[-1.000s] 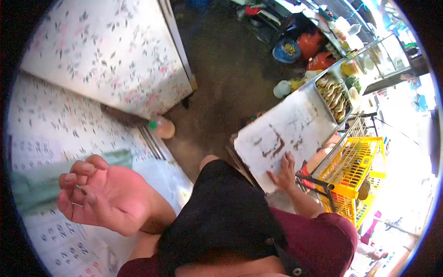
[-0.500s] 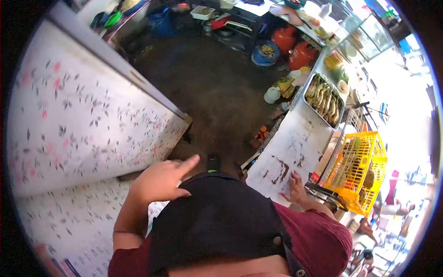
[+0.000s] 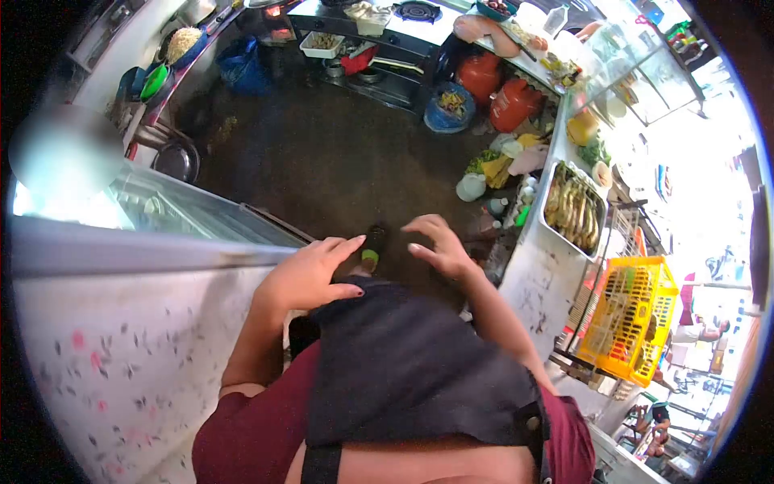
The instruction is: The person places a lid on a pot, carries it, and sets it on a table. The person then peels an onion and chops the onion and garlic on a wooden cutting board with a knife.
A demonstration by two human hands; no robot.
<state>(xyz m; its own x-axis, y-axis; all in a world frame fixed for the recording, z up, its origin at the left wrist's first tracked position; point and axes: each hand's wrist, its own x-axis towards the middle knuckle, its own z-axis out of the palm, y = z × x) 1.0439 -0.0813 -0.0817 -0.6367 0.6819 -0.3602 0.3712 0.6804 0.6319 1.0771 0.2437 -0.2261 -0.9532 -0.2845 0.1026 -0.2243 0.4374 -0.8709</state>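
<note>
My left hand [image 3: 316,273] is held in front of the black apron [image 3: 419,355], fingers spread and nothing in it. To its left is a white panel [image 3: 145,323] with pink flowers and dark leaves; I cannot tell if they touch. My right hand [image 3: 442,246] hangs over the dark floor with its fingers apart, also holding nothing. Nearest on that side is the metal counter [image 3: 536,294], where a steel tray [image 3: 556,230] holds several long greenish-brown pieces whose kind I cannot make out.
A yellow plastic crate [image 3: 633,319] stands beyond the counter. Orange gas cylinders [image 3: 514,105] and a blue-lined bin [image 3: 448,119] sit on the floor ahead, near a stove [image 3: 417,12]. A glass case [image 3: 201,206] edges the left side; a frying pan [image 3: 176,161] lies behind it.
My right hand has left the counter and moved in front of my body. The view has shifted, showing more of the stove and the left side; the flowered panel sits lower.
</note>
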